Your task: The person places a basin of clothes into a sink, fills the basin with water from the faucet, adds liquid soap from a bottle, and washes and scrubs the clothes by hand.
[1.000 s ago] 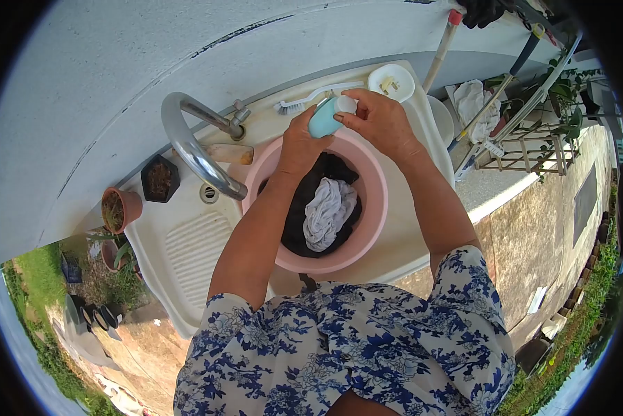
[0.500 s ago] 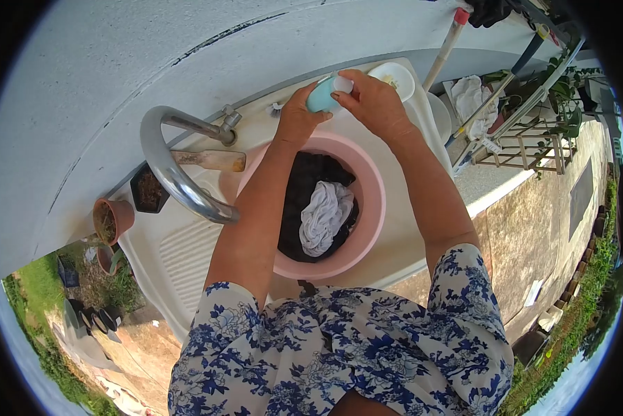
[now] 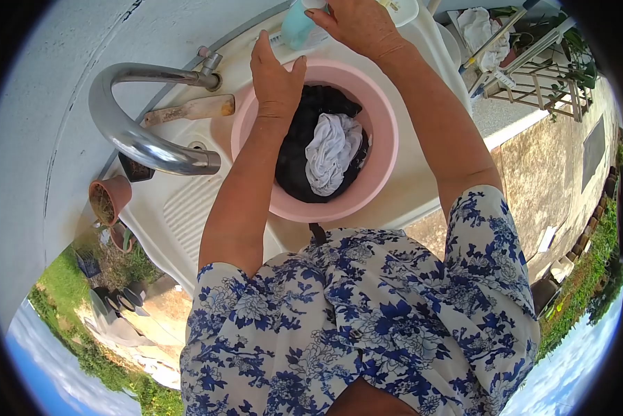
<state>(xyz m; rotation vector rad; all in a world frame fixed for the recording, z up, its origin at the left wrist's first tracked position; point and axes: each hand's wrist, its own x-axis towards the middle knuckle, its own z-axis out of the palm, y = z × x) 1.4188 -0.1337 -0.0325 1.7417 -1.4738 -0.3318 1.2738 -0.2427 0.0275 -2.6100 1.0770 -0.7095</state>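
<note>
My left hand [image 3: 277, 84] is open, thumb and fingers apart, above the left rim of a pink basin [image 3: 384, 149]. Nothing is in it. At the top edge of the view, my right hand [image 3: 367, 29] has its fingers closed at the capped end of a light blue bottle [image 3: 296, 29], whose top is partly cut off. The bottle is at the back ledge of the sink; whether it rests there I cannot tell. In the basin lie black cloth [image 3: 296, 163] and, on top, a bunched white cloth [image 3: 332, 154].
A curved metal faucet [image 3: 117, 139] arches over the white sink [image 3: 422, 166], left of the basin. Behind it lies a wooden-handled brush or paddle [image 3: 190, 111]. A white dish [image 3: 403, 10] sits at the back. Flowerpots [image 3: 110, 197] stand at the left.
My left hand has let go of the bottle and moved back toward me, opening. My right hand and the bottle have shifted left and apart from it. The view has tilted downward.
</note>
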